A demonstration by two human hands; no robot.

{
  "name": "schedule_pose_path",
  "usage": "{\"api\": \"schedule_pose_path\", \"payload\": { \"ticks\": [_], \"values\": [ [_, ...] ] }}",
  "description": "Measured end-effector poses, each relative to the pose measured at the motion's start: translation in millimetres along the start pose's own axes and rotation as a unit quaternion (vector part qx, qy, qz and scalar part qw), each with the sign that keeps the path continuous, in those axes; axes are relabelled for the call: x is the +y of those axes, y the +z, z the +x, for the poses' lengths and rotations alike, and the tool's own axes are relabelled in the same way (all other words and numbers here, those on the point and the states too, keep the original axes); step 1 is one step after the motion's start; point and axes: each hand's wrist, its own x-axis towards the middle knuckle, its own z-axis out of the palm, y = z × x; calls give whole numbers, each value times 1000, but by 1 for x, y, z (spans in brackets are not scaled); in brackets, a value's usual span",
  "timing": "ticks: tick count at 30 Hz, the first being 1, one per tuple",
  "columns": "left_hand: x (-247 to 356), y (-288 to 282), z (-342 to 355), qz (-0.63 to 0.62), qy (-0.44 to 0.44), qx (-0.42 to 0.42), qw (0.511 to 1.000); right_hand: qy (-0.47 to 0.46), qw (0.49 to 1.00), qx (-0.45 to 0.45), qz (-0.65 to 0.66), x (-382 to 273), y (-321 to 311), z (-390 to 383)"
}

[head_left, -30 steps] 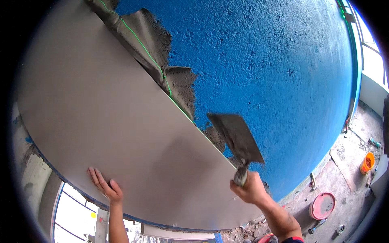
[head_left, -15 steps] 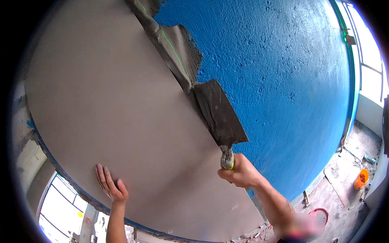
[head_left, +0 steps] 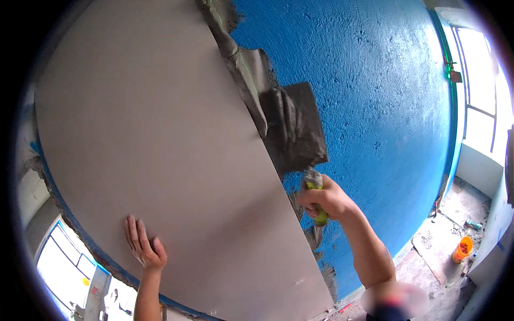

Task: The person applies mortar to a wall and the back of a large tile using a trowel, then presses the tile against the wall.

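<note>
My left hand [head_left: 144, 246] rests flat on a large smooth grey-beige panel [head_left: 160, 134], its fingers stretched out. In my right hand [head_left: 334, 199] is a trowel [head_left: 312, 120], gripped by its yellow-green handle with the broad blade pointing up. The blade lies against the rough blue wall [head_left: 375, 139], just right of the panel's edge, with dark mortar smeared over part of it. A ridge of grey mortar [head_left: 256, 69] runs up along that edge, partly overlapping the panel, and a thin green light line crosses it. Below the blade, smaller mortar patches [head_left: 315, 238] cling beside the edge.
An orange bucket [head_left: 462, 250] with reddish contents stands on the dusty floor [head_left: 420, 267] at right. Bright windows [head_left: 478, 75] show at right and lower left. A small device [head_left: 454, 76] with green light sits by the wall's far right edge. Debris lies along the wall's foot.
The trowel has shifted off the panel's edge to the right, and its blade has turned more upright. More of the edge below it shows. My left hand stays on the panel; the view has shifted slightly.
</note>
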Motion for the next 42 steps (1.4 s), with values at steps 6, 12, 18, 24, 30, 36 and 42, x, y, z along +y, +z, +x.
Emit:
{"api": "schedule_pose_path", "payload": {
  "ticks": [6, 12, 18, 24, 30, 36, 42],
  "values": [
    [-2, -3, -3, 1, 0, -7, 1000, 13, 1000, -17, 15, -35, 27, 23],
    [-3, 1, -2, -4, 17, 8, 1000, -20, 998, -49, -45, -45, 26, 17],
    [-6, -3, -7, -4, 4, 7, 1000, -46, 997, -52, 28, -33, 1, -11],
    [-6, 3, -7, -2, 5, 12, 1000, -45, 989, 42, 136, -78, -13, 36],
    [-9, 1, -14, 7, -11, 6, 1000, -20, 1000, 3, 6, -124, 28, 62],
    [-5, 4, -14, -5, -25, 15, 1000, 11, 999, -34, 22, -133, 37, 74],
    [-5, -1, -10, -3, -25, 18, 1000, -30, 994, -101, -26, -138, 30, 67]
  ]
}}
